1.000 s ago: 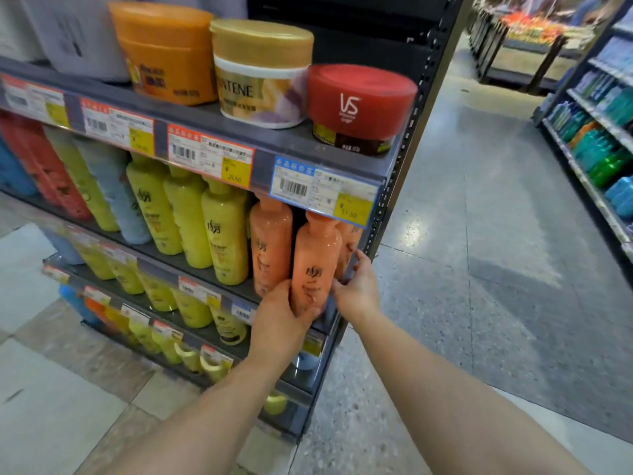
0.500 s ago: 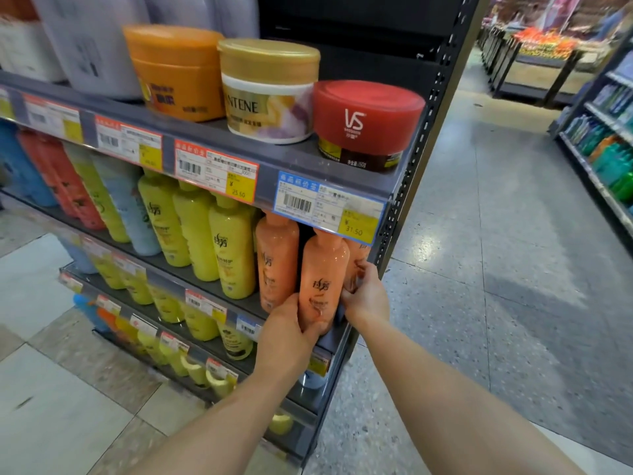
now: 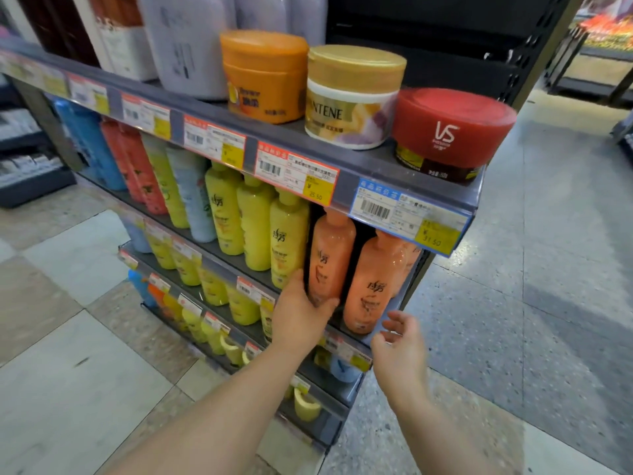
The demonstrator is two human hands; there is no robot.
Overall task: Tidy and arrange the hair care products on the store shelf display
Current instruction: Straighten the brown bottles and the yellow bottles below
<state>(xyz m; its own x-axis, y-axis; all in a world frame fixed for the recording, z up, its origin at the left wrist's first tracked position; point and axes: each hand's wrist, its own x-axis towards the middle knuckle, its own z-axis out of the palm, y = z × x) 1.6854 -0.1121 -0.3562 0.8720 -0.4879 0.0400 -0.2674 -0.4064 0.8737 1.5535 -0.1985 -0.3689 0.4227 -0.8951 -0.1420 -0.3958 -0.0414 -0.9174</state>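
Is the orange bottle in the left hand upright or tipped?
Upright, roughly: the orange bottle stands cap-up on the shelf, with the left hand gripping its base.

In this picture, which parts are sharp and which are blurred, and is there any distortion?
Head view: the red VS jar and the right hand read fairly sharp; the far-left price tags smear with blur; wide-angle distortion bows the shelf edge.

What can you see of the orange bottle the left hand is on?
The orange bottle is glossy, translucent-looking plastic with dark printed characters on its front and a narrower cap partly hidden behind the price strip. It stands upright on the middle shelf, between a yellow bottle and a second orange bottle. The left hand grips its lower part.
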